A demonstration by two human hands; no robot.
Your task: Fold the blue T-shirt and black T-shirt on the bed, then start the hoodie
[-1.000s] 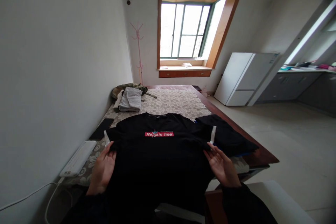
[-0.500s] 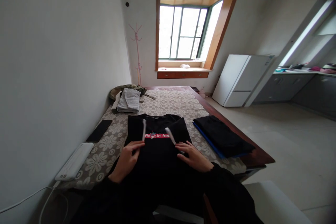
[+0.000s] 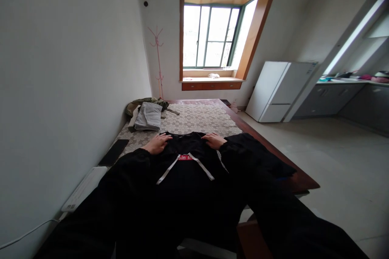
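A black T-shirt [image 3: 187, 139] lies on the table in front of me, its neckline at the far end and part of a red and white print [image 3: 185, 157] showing. My left hand [image 3: 158, 144] rests on its far left shoulder beside the collar, fingers extended and apart. On the far right shoulder lies my right hand [image 3: 213, 140], its fingers also spread on the fabric. Two white drawstrings [image 3: 204, 169] from the black top I wear hang over the print and hide part of it. My sleeves and body cover the lower part of the shirt.
A folded black garment [image 3: 267, 158] with blue under it lies to the right. Grey folded cloth [image 3: 148, 116] and a camouflage bag [image 3: 136, 106] are at the back left. A black phone-like slab [image 3: 114, 152] and a white power strip [image 3: 83, 188] with a cord line the left edge.
Both hands have moved forward from the shirt's middle, below the print, to its shoulders by the collar. My body leans in, and the drawstrings now hang lower over the shirt.
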